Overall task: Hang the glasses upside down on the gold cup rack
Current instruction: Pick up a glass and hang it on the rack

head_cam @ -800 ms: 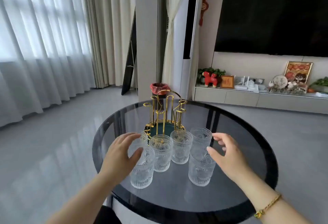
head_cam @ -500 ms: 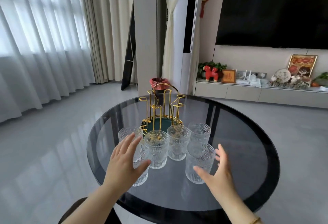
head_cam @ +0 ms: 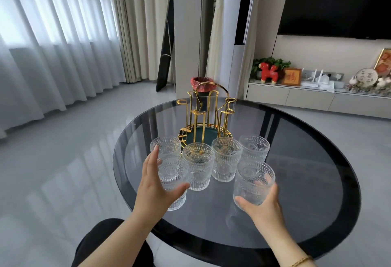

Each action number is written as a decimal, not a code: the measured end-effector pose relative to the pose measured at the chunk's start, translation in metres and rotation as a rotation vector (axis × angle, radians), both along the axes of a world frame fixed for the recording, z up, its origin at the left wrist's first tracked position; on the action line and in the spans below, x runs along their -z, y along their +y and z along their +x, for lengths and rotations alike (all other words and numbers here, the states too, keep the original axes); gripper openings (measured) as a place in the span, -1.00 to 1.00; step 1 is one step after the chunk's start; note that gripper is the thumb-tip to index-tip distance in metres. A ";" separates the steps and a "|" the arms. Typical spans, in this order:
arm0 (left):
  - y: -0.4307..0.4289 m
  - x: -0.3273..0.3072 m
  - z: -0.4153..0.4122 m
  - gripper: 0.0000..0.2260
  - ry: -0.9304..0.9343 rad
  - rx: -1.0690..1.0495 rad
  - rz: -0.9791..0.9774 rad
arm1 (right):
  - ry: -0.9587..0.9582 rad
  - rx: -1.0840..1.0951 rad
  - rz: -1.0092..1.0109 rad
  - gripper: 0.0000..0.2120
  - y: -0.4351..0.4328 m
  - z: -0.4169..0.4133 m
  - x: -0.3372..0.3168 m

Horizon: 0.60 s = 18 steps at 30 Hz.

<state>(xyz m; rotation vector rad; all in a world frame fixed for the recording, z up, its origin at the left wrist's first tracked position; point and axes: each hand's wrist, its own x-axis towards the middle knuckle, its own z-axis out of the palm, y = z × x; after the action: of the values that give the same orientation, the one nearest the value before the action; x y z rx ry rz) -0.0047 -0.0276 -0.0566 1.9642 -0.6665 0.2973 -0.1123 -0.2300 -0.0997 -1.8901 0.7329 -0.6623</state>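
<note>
Several clear embossed glasses stand upright on a round dark glass table (head_cam: 306, 192), in front of the empty gold cup rack (head_cam: 206, 116) with its green base. My left hand (head_cam: 155, 184) wraps the near-left glass (head_cam: 173, 173), thumb in front, fingers on its left side. The near-right glass (head_cam: 255, 182) sits in the grip of my right hand (head_cam: 261, 205), thumb at its base and fingers behind it. Between and behind them stand a middle-left glass (head_cam: 198, 165), a middle-right glass (head_cam: 226, 158), a far-left glass (head_cam: 166, 146) and a far-right glass (head_cam: 254, 147).
The table's black rim (head_cam: 351, 213) curves round at right and near me. A red-lined bin (head_cam: 201, 83) stands on the floor behind the rack. A low TV cabinet (head_cam: 306, 97) with ornaments runs along the right wall; curtains hang at left.
Both hands moved in and closed around the two nearest glasses; earlier they hovered open beside them. The view has shifted closer and lower.
</note>
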 end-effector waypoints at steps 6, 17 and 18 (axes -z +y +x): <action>0.012 -0.006 0.000 -0.22 0.010 0.022 0.050 | -0.062 0.034 0.051 -0.27 0.000 -0.002 -0.004; -0.011 -0.065 0.038 -0.16 -0.174 0.070 0.295 | -0.117 -0.212 -0.039 -0.39 -0.018 -0.006 -0.095; -0.019 -0.069 0.042 -0.28 -0.222 0.089 0.316 | -0.083 -0.207 -0.052 -0.37 -0.022 -0.006 -0.104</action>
<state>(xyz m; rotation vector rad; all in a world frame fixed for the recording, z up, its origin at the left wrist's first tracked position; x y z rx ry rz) 0.0371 -0.0466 0.0127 2.2121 -0.9908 0.3772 -0.1179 -0.2525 0.0045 -1.9422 0.4639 -0.6290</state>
